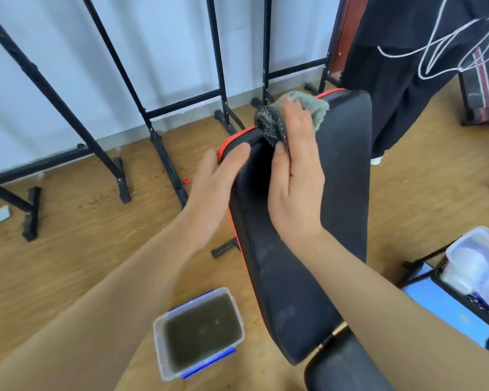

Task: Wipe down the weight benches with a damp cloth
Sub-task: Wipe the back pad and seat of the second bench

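Note:
A black padded weight bench (342, 198) with red edge trim runs from the bottom centre up to the middle of the view. My right hand (297, 176) presses a grey-green cloth (308, 107) with a dark mesh side against the far end of the pad, fingers flat over it. My left hand (218, 179) rests on the pad's left edge by the red trim, fingers extended and holding the rim. A second black pad (342, 368) adjoins at the bottom.
A clear plastic tub (199, 333) with blue clips holds murky water on the wooden floor to the bench's left. Black metal rack frames (153, 114) stand along the wall. A person in dark trousers (401, 88) stands at the far right. A plastic container (480, 266) sits at right.

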